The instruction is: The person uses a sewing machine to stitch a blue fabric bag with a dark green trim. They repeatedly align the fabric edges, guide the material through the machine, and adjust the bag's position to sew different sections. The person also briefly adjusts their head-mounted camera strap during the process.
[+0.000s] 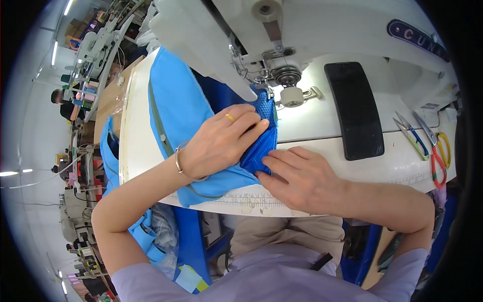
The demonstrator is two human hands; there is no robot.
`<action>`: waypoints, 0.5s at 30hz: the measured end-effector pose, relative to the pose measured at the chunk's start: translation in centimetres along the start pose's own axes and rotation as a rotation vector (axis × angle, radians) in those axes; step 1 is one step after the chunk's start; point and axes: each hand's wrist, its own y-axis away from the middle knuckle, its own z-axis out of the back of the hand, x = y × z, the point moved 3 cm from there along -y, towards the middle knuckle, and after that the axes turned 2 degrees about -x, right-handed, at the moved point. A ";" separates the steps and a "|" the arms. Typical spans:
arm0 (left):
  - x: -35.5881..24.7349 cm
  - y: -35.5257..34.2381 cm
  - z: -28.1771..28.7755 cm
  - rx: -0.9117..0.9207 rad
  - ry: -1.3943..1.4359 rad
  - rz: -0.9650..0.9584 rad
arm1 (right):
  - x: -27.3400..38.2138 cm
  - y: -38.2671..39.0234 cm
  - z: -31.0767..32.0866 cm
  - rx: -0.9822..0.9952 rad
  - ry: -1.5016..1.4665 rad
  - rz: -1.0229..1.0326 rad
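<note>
My left hand [224, 141], with a gold ring and a metal bracelet, lies flat on a dark blue mesh piece [261, 146] and presses it onto light blue fabric [176, 105]. My right hand [302, 176] rests at the front edge of the mesh, fingertips touching it. The mesh runs up under the needle area [264, 80] of a white sewing machine [312, 30]. The light blue fabric spreads to the left and hangs over the table's front edge.
A black phone [354, 110] lies right of the needle on the white table [397, 161]. Thread snips [410, 136] and red-and-yellow scissors [437, 153] sit at the far right. More sewing stations and a person [63, 103] are at the left.
</note>
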 end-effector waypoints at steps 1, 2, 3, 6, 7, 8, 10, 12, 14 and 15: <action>-0.2 0.0 0.3 -0.025 0.007 0.024 | 0.1 -0.1 -0.2 0.001 0.002 -0.003; -0.1 0.0 0.5 -0.049 0.014 0.049 | 0.2 -0.2 -0.3 0.001 0.003 -0.006; -0.2 0.0 0.4 -0.055 0.022 0.054 | 0.1 -0.1 -0.2 0.008 0.012 0.001; -0.2 0.2 -0.3 -0.074 0.039 0.073 | -0.2 0.2 0.0 0.015 0.023 0.010; -0.2 0.3 -0.4 -0.083 0.037 0.082 | -0.1 0.1 0.1 0.009 0.018 0.007; -0.2 0.2 -0.4 -0.092 0.036 0.090 | -0.1 0.0 0.2 0.003 0.014 0.004; -0.3 0.2 -0.3 -0.098 0.054 0.100 | 0.0 0.0 0.3 0.018 0.019 0.005; -0.4 0.2 -0.3 -0.109 0.061 0.102 | 0.0 0.0 0.3 0.026 0.019 0.005; -0.4 0.3 -0.6 -0.125 0.056 0.095 | -0.1 0.0 0.3 0.026 0.015 0.004; -0.4 0.4 -0.6 -0.136 0.063 0.098 | -0.1 -0.1 0.3 0.031 0.007 0.005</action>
